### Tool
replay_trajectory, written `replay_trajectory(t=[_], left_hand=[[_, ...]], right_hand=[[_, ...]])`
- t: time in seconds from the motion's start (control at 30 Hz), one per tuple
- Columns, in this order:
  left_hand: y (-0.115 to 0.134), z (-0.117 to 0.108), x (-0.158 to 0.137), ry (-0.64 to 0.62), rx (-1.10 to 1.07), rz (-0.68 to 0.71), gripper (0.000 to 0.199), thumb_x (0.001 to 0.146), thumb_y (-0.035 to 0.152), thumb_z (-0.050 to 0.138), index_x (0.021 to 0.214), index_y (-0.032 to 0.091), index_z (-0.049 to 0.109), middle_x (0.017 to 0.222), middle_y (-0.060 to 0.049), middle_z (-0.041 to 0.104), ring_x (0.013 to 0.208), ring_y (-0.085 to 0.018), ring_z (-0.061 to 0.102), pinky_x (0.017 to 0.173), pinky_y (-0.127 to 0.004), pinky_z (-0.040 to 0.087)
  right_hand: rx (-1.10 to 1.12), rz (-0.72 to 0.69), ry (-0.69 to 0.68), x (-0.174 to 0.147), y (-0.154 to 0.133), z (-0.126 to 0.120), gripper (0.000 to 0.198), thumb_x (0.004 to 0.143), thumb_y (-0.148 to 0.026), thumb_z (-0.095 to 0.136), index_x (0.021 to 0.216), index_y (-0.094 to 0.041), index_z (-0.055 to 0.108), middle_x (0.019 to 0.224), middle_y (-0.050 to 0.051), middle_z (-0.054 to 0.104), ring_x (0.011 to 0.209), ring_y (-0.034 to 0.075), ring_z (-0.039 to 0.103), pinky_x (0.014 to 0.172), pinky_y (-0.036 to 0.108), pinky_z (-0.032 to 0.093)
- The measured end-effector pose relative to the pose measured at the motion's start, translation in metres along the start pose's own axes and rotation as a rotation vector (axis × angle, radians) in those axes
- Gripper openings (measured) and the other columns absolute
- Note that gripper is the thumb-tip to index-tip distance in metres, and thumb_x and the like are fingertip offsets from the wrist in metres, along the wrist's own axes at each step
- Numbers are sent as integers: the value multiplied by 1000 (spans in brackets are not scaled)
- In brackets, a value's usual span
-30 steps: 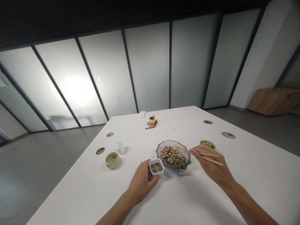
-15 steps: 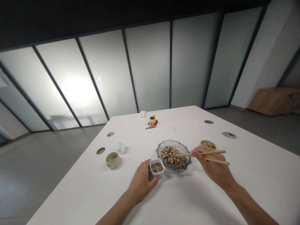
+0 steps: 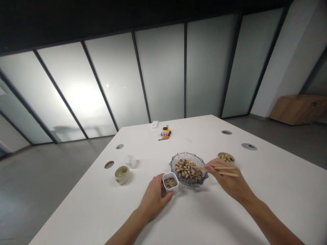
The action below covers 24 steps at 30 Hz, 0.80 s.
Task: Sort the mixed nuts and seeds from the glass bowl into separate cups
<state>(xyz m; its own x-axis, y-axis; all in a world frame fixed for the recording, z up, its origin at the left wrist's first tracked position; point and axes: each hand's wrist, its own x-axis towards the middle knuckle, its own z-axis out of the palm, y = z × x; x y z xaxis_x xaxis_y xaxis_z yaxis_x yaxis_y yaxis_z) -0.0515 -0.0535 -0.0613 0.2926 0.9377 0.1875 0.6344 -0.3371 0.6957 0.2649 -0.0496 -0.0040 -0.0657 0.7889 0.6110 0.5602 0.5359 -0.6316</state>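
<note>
My left hand is closed around a small white square cup on the table, with striped sunflower seeds inside. Just right of the cup stands a glass bowl with a scalloped rim. It holds pistachios on its left side and sunflower seeds at its lower right. My right hand grips a pair of wooden chopsticks. Their tips reach into the bowl among the nuts; whether they pinch anything is too small to tell.
Behind my right hand sits a small round bowl of pistachios. To the left stand a greenish ceramic cup and a white cup. Farther back lie a toy carrot, a yellow toy vehicle and a white device. Round holes pierce the tabletop.
My right hand has shifted slightly left, with the chopstick tips still in the glass bowl. The left hand keeps its hold on the white cup.
</note>
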Motion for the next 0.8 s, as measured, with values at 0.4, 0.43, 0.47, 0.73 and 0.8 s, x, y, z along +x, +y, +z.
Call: replay_trajectory(t=[0.4, 0.43, 0.47, 0.73, 0.8], left_hand=[[-1, 0, 0, 2, -5, 14, 53, 85, 29, 75, 136, 21, 61, 132, -14, 69, 123, -33, 62, 110, -46, 47], [-1, 0, 0, 4, -4, 14, 53, 85, 29, 75, 135, 21, 61, 131, -14, 70, 123, -33, 62, 110, -46, 48], [-1, 0, 0, 5, -3, 13, 53, 85, 29, 75, 135, 21, 61, 131, -14, 70, 123, -33, 63, 110, -46, 48], [-2, 1, 0, -6, 9, 9, 54, 85, 29, 74, 136, 21, 60, 130, -13, 70, 121, -33, 62, 109, -45, 47], [-1, 0, 0, -6, 6, 2, 54, 84, 29, 75, 136, 21, 60, 131, -13, 69, 123, -33, 62, 110, -45, 46]], right_hand=[[-162, -32, 109, 0, 9, 1, 41, 108, -48, 55, 79, -26, 74, 82, 3, 79, 77, 22, 74, 73, 34, 57], [-177, -41, 119, 0, 9, 2, 42, 109, -48, 54, 78, -26, 73, 82, 3, 79, 78, 22, 74, 73, 34, 57], [-191, -53, 131, 1, 10, 2, 43, 109, -49, 54, 78, -26, 73, 82, 4, 79, 78, 22, 74, 73, 34, 57], [-113, 28, 264, 3, 7, -2, 50, 103, -64, 55, 79, -25, 77, 83, 7, 79, 83, 26, 75, 77, 39, 59], [30, 130, 314, 3, 1, 0, 53, 99, -69, 59, 77, -25, 77, 83, 7, 78, 80, 26, 76, 75, 39, 61]])
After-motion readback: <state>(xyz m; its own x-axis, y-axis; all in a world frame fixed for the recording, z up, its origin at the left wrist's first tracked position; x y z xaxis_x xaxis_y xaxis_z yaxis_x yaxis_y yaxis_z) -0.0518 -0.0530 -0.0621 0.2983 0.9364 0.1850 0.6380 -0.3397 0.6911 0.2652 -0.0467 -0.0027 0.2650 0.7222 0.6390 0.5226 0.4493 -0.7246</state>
